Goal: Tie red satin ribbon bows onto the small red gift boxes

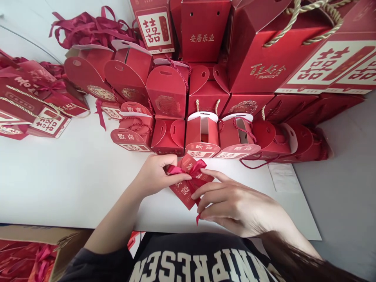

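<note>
A small red gift box (182,192) with light lettering lies between my hands, near the table's middle. Over it is a dark pink satin ribbon (197,169) tied in a bow. My left hand (152,175) pinches the bow's left loop between thumb and fingers, beside the box's left edge. From the right, my right hand (239,201) reaches over the box. Its index finger touches the right loop, while the lower fingers close around a ribbon tail that hangs below them. The thumb is mostly hidden beneath the hand.
Rows of red gift boxes (166,94) stand just beyond my hands on the white table (73,176). Larger bags with rope handles (258,51) rise behind. Loose ribbons (91,29) are heaped at the back left. A cardboard carton (70,244) sits below the front edge.
</note>
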Demonstrator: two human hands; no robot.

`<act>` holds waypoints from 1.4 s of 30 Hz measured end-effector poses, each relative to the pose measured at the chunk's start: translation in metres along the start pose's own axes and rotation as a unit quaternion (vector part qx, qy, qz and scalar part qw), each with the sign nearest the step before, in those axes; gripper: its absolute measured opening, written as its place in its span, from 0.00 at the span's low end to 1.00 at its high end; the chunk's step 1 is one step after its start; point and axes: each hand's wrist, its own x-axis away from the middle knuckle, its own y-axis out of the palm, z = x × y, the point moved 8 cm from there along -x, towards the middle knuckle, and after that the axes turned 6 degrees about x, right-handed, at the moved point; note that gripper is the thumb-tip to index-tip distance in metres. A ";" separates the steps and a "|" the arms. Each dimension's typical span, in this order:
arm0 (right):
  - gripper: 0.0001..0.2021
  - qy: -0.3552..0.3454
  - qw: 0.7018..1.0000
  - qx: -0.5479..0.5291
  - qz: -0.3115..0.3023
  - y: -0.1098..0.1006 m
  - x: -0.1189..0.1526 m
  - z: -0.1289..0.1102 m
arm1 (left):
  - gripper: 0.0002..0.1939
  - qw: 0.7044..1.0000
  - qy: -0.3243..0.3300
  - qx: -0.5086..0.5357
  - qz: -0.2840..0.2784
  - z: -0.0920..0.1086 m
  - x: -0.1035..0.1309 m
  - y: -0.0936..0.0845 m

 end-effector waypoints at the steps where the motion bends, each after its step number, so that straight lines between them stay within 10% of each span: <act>1: 0.06 -0.009 1.000 -0.027 -0.002 -0.001 0.000 -0.002 | 0.28 1.000 0.003 0.000 0.000 0.000 0.000 0.000; 4: 0.09 0.020 0.993 -0.093 0.069 -0.013 0.001 0.004 | 0.26 1.000 0.012 -0.001 0.008 0.001 0.001 0.001; 9: 0.10 0.284 0.916 0.032 0.281 -0.031 0.025 0.050 | 0.26 1.000 0.014 -0.019 0.012 0.004 0.003 0.003; 24: 0.15 0.271 0.932 -0.063 0.232 -0.002 0.006 0.073 | 0.28 0.999 0.021 -0.023 -0.018 0.005 0.003 0.006; 30: 0.07 0.265 0.904 0.011 0.336 -0.010 0.013 0.066 | 0.26 0.998 0.050 -0.001 -0.041 0.012 0.003 0.011; 42: 0.06 0.320 0.874 0.206 0.302 -0.005 0.020 0.065 | 0.30 0.996 -0.033 0.011 -0.078 -0.003 0.003 0.007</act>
